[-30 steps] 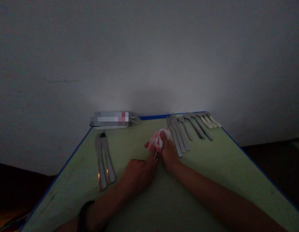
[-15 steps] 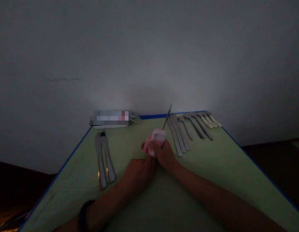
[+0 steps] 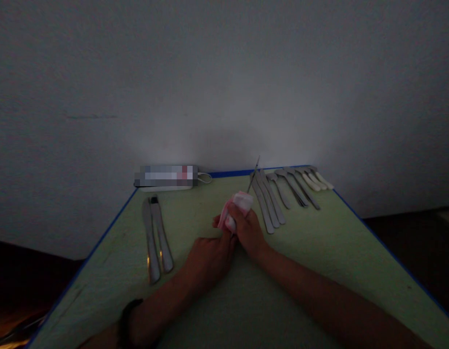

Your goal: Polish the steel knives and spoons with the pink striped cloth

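A pink and white cloth (image 3: 242, 198) is bunched in my right hand (image 3: 251, 235), thumb pressed on top of it. Out of the cloth's far side pokes the thin metal blade of a table knife (image 3: 254, 173), tilted up and away to the right. My left hand (image 3: 211, 257) is closed just below, touching the right one, around the knife's near end. The handle itself is hidden by fingers and cloth. Right of my hands lie three table knives (image 3: 268, 203) side by side. Two more knives (image 3: 157, 237) rest to the left, handles towards me.
Spoons (image 3: 281, 191), other metal cutlery (image 3: 300, 189) and several white-handled pieces (image 3: 317, 179) lie at the back right. A long case (image 3: 166, 188) with a loop, its top blurred, sits at the back left. The green table (image 3: 111, 286) has blue edges and meets a wall (image 3: 224, 87).
My right hand and the cloth have shifted slightly up and right; the cloth's folds sit differently and the knife's tip has moved a little right. My left hand is nearly still.
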`<action>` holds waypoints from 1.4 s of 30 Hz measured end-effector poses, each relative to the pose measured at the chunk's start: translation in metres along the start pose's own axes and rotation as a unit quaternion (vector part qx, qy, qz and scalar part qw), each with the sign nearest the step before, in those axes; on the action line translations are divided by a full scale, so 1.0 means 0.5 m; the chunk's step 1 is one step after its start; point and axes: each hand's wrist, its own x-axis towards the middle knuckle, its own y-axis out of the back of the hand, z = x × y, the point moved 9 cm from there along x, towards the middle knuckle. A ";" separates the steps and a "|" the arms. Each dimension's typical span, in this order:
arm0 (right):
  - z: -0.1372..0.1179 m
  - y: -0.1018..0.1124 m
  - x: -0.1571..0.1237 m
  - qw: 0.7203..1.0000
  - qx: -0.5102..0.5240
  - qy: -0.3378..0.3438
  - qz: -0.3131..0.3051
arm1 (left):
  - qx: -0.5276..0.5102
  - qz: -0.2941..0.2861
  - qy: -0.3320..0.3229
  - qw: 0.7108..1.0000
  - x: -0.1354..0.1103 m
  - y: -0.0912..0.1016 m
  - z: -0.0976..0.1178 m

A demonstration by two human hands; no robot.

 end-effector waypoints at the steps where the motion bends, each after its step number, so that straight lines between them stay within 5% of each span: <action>1: 0.001 0.000 0.001 1.000 0.007 -0.003 -0.002 | -0.001 -0.001 -0.001 1.000 0.001 -0.001 0.000; 7: 0.015 0.004 0.006 0.999 0.033 -0.020 0.001 | -0.007 -0.011 0.014 1.000 0.003 -0.002 -0.002; 19: 0.005 0.004 0.004 1.000 0.014 -0.024 -0.001 | -0.227 0.050 0.037 0.972 -0.009 0.014 -0.022; 42: 0.008 0.003 -0.001 1.000 0.018 -0.026 -0.006 | -0.192 0.068 0.024 0.979 -0.005 0.013 -0.021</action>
